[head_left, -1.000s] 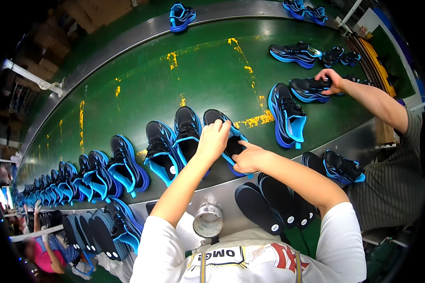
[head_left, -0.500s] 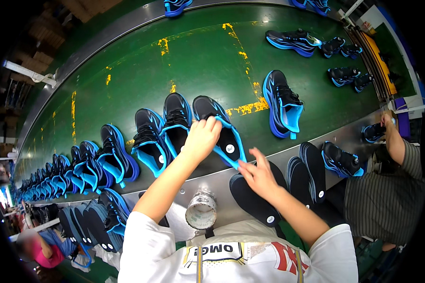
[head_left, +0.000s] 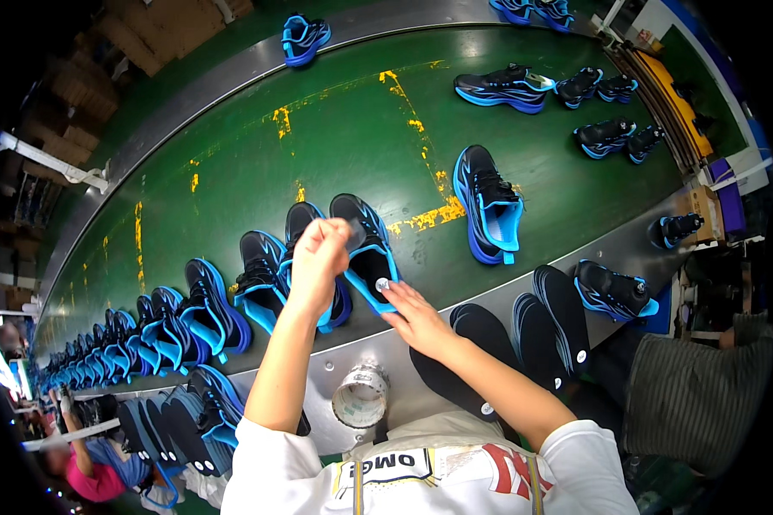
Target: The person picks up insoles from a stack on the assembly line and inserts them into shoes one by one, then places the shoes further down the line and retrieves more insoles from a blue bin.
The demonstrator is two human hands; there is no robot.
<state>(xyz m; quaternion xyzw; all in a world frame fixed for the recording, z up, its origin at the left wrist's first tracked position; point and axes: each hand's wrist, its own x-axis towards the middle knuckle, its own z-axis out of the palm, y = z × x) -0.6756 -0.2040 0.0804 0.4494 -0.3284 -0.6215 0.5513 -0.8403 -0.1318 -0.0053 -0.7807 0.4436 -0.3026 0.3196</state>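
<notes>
A black and blue sneaker (head_left: 358,215) lies on the green table, toe away from me and opening toward me. Inside it sits a black insole with a round white sticker (head_left: 382,284) at the heel. My left hand (head_left: 320,257) is closed above the sneaker's left side, beside a blurred grey piece at its fingertips; what it grips is hard to make out. My right hand (head_left: 418,321) reaches to the heel opening with fingers stretched, fingertips by the sticker. Another sneaker (head_left: 301,220) stands left of it, partly hidden by my left hand.
More sneakers (head_left: 204,305) run in a row to the left. Another sneaker (head_left: 487,206) stands right on the table. Black insoles (head_left: 481,335) lie along the metal edge (head_left: 421,305) near me, beside a white-stained can (head_left: 360,397). A person in a striped garment (head_left: 696,403) is at right.
My left hand has lifted off the sneaker's opening and closed tighter. My right hand has moved left and down to the heel. The camera view has shifted slightly.
</notes>
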